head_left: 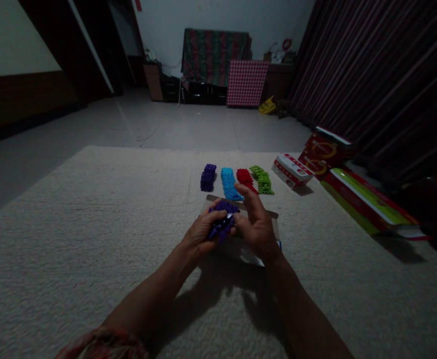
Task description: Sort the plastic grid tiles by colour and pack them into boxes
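Observation:
My left hand (202, 230) is closed around a bunch of small purple plastic pieces (224, 205), held low over the mat. A pale, shiny spot shows among the pieces. My right hand (258, 232) meets the bunch from the right, its thumb and lower fingers pinched at the edge and its index finger raised. Beneath both hands lies an open cardboard box (274, 222), mostly covered by them. Beyond it, plastic pieces lie in groups: purple (208, 177), light blue (227, 182), red (245, 178) and green (263, 180).
A white and red box (292, 170) sits right of the green group. Dark red boxes (325, 149) and a long green and red box (375, 202) stand farther right, near the curtain (375, 75). Under everything is a pale textured mat (91, 239).

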Demonstrator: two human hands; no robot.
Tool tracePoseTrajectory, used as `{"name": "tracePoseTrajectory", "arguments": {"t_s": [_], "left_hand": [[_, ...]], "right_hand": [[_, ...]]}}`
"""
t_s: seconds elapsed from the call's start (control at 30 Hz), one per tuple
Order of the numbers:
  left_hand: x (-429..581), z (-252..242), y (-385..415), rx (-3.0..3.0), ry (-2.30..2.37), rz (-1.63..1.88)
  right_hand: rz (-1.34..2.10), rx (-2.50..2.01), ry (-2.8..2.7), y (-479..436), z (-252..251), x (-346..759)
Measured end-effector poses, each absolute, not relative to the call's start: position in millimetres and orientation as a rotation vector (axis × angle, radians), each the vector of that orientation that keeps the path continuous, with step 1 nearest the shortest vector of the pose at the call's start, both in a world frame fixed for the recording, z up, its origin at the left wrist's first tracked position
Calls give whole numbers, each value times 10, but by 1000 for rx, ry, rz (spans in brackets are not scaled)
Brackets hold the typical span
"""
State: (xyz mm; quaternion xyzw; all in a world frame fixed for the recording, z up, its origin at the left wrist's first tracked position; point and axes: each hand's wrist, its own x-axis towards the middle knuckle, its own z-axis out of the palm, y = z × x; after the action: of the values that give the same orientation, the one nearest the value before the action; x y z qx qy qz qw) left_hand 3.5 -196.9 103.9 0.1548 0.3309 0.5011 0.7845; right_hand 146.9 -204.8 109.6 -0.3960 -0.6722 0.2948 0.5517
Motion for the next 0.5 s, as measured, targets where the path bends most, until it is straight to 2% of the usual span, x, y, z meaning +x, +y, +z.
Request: {"name": "tracePoseTrajectory", "arguments": {"t_s": [0.1,0.2,0.5], "left_hand": [[-19,1104,-1940,427,671,1038],[-95,1136,-1856,505,646,1023],[-302,1166,-1586,648,682,1001]], "right_hand": [[802,-1141,-1457,-1906,1087,1578],[918,-1234,-1549,-1768,1064,1631],[1160,-1067,-1468,-1547,1102,1471]]}}
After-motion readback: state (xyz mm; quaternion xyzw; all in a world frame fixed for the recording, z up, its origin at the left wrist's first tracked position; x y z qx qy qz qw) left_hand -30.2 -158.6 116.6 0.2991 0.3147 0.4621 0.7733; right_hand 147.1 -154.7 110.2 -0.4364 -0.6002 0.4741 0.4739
